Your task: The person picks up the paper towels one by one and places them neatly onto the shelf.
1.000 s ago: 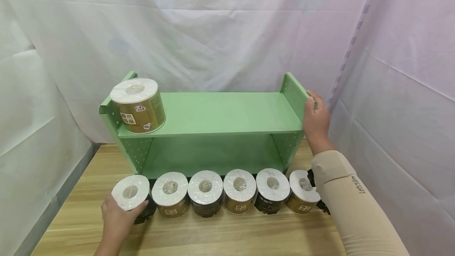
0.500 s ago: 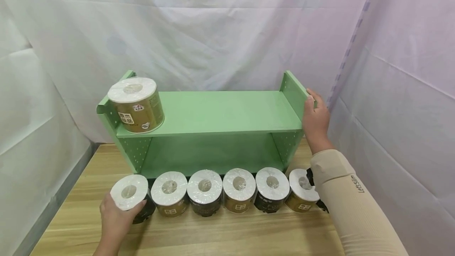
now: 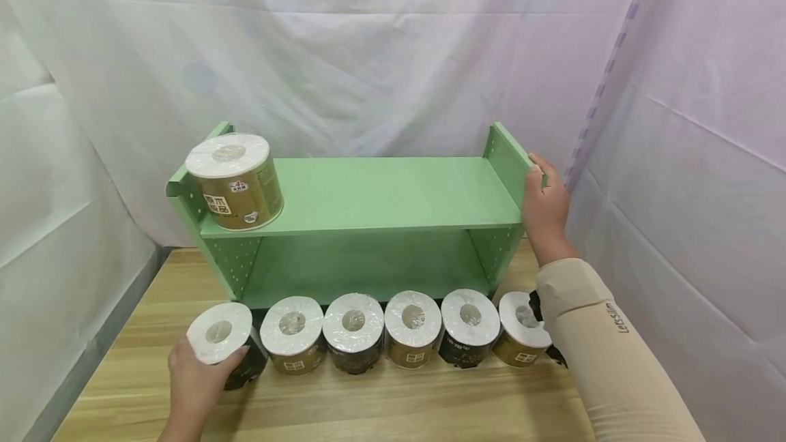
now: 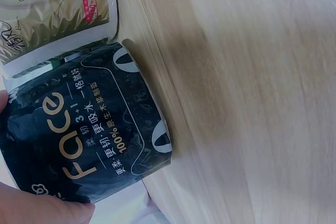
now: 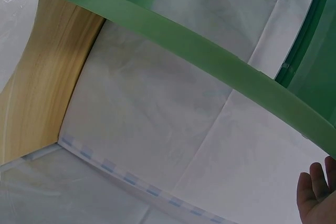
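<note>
My left hand (image 3: 199, 377) grips the leftmost toilet paper roll (image 3: 219, 333), wrapped in black with a white top, from above. In the left wrist view this toilet paper roll (image 4: 84, 124) shows gold "Face" lettering, with my thumb (image 4: 47, 208) on its side. Its top leans slightly left over the wooden table (image 3: 368, 408). My right hand (image 3: 546, 207) holds the upper right side panel of a two-tier green shelf (image 3: 393, 193), thumb toward the inner face. On the shelf's top tier, at the left end, stands a gold-wrapped toilet paper roll (image 3: 245, 193).
Several more rolls, gold and black, stand in a row before the shelf; the nearest to my left hand is a gold roll (image 3: 295, 333). A roll at the right end (image 3: 522, 333) is partly behind my right sleeve (image 3: 604, 340). White sheets (image 3: 381, 74) enclose the table.
The black roll has shifted slightly left with my left hand, widening the gap to its neighbour. My right hand keeps its place on the side panel.
</note>
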Tool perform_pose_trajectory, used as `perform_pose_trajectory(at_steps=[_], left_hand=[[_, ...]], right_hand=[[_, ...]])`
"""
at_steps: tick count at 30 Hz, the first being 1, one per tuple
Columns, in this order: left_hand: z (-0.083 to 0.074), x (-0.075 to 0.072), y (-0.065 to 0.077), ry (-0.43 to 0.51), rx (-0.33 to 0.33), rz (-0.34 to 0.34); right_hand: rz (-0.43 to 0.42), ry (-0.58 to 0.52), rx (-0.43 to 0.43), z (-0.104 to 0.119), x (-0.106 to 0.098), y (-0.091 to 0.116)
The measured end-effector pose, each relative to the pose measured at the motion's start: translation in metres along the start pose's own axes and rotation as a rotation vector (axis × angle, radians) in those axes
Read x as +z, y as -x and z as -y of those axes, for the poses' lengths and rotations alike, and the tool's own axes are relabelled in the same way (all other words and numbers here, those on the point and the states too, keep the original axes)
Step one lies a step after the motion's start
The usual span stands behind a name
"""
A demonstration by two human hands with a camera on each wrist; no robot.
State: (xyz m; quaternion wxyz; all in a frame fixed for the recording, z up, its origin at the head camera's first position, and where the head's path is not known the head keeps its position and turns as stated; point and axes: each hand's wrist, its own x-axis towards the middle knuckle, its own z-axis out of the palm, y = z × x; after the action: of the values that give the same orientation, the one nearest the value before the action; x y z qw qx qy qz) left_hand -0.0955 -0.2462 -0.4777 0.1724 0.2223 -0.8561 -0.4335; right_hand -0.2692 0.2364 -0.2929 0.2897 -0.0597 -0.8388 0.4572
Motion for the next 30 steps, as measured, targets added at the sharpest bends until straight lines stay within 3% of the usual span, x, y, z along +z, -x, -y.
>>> perform_pose_trajectory(at_steps=[30], left_hand=[[-0.009, -0.012, 0.001, 0.021, 0.040, -0.077]], right_hand=[[0.009, -0.017, 0.001, 0.002, 0.001, 0.001]])
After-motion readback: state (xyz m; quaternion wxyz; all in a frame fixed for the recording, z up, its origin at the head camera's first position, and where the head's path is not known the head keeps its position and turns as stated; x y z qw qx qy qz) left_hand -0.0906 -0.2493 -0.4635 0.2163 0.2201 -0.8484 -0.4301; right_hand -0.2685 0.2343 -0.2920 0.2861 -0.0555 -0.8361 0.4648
